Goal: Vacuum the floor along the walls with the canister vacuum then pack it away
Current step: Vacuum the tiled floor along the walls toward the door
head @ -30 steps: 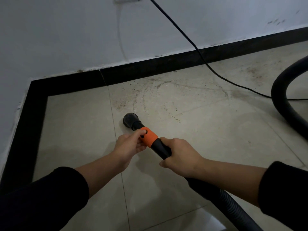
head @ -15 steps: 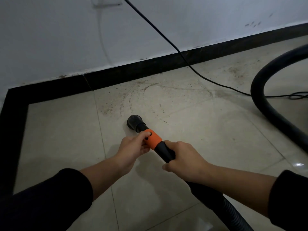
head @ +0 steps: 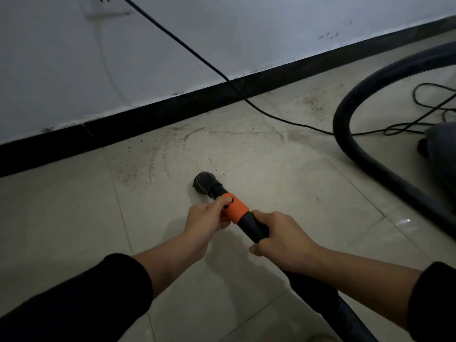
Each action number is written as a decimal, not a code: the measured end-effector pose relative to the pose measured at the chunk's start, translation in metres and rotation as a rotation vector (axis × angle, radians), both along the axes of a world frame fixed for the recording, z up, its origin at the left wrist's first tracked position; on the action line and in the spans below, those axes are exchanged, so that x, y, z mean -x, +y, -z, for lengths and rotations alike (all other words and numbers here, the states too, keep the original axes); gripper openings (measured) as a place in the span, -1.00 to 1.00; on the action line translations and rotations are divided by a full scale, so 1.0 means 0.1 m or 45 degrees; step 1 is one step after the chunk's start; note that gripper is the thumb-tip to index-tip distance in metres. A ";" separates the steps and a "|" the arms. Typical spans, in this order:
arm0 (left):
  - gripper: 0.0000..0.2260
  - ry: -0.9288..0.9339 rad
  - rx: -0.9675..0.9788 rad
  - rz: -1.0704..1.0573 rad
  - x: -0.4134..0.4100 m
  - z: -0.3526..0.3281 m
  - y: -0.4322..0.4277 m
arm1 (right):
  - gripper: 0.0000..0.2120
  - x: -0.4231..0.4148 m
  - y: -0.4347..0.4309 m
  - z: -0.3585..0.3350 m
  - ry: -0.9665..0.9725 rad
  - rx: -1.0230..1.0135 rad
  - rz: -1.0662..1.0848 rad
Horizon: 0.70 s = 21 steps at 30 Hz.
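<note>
Shows a tiled floor [head: 61, 206] meeting a white wall [head: 246, 33] at a black skirting board [head: 148, 119]. Left hand [head: 207, 223] curled around the orange collar [head: 235, 208] of the vacuum wand [head: 249, 225], thumb pressed on the collar's top. Right hand [head: 283, 240] clamped around the black tube just behind the collar. Round black nozzle [head: 204, 181] at the wand's tip, down on the floor, apart from the skirting board. Arcs of brown dust [head: 158, 156] on the tiles between nozzle and skirting board. Ribbed black hose [head: 341, 127] running from under the right hand off the bottom edge, with a wide loop on the floor toward the right edge. Dark canister body [head: 441, 141] cut off by the right edge, beside the loop. Thin power cord [head: 172, 35] slanting down from near a wall socket [head: 108, 6], across the skirting board and along the floor toward the canister. Black sleeves on both forearms.
</note>
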<state>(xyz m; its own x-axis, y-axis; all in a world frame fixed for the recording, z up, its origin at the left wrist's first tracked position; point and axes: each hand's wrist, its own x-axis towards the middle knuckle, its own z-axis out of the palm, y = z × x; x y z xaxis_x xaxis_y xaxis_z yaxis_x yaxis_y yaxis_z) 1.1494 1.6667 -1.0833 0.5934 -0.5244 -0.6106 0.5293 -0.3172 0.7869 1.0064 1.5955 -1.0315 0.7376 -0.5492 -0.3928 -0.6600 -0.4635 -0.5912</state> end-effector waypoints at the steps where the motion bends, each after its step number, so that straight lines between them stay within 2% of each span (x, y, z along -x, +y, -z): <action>1: -0.83 -0.004 -0.002 0.002 0.01 0.00 -0.02 | -0.79 0.02 -0.01 0.00 0.000 -0.001 0.014; 21: -0.79 -0.052 -0.008 0.176 0.23 0.00 -0.40 | -0.76 0.29 -0.24 -0.04 -0.002 -0.018 0.157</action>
<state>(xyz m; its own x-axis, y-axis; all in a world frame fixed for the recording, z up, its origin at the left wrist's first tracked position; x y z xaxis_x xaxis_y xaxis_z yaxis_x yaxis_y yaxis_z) 1.1268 1.6264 -1.0830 0.5405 -0.5989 -0.5909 0.4477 -0.3899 0.8047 0.9777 1.5711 -1.0277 0.6653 -0.6301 -0.4005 -0.7108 -0.3703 -0.5981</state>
